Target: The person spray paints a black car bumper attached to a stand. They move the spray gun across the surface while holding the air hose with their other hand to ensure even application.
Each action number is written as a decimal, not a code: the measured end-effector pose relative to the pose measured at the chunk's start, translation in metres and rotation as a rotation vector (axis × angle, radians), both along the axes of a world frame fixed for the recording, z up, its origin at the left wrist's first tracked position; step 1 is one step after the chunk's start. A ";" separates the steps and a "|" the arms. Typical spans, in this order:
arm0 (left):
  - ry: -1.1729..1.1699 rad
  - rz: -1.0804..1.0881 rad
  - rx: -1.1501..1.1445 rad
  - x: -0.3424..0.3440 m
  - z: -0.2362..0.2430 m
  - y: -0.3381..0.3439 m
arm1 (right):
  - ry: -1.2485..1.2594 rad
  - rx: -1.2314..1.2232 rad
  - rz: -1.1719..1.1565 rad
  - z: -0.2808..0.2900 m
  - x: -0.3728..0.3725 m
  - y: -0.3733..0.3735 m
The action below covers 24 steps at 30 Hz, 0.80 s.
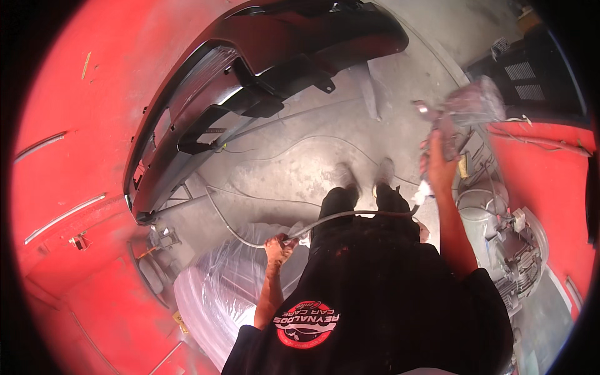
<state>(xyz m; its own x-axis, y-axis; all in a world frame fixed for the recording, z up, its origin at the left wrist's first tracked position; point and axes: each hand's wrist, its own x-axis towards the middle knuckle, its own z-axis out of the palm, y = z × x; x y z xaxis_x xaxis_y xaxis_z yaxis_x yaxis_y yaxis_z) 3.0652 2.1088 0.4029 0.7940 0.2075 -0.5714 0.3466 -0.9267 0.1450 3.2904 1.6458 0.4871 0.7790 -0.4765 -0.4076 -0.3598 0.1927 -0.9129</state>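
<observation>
So the spray gun (445, 128) is up on our right, off to the far side, held above the floor (294, 169). It's pretty blurry, with a cloudy cup (480, 103) sticking out to its right. Our right hand (442, 165) has its fingers curled around the gun's handle; can't tell if any are pinching the trigger. A grey hose (369, 213) hooks up near a white fitting (424, 191) below the gun and loops left across our legs. Our left hand (279, 249) is nearer to us, fingers wrapped round that hose.

Far left to center we've got a big black bumper (312, 53), well apart from the gun. Just beside our left arm there's something under clear plastic sheeting (215, 281). Over on the right sits a dusty compressor (490, 209), and beyond it a black vented panel (525, 78). Red walls (81, 156) on both sides.
</observation>
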 end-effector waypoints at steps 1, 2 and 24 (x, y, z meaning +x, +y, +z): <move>0.001 0.012 -0.007 0.002 0.003 -0.008 | 0.042 0.008 0.078 0.001 -0.007 0.010; -0.005 0.012 -0.009 0.011 0.007 -0.007 | 0.032 0.018 0.221 0.004 -0.013 0.019; 0.115 0.273 -0.202 0.088 -0.005 -0.162 | 0.273 -0.221 0.039 -0.040 0.154 -0.176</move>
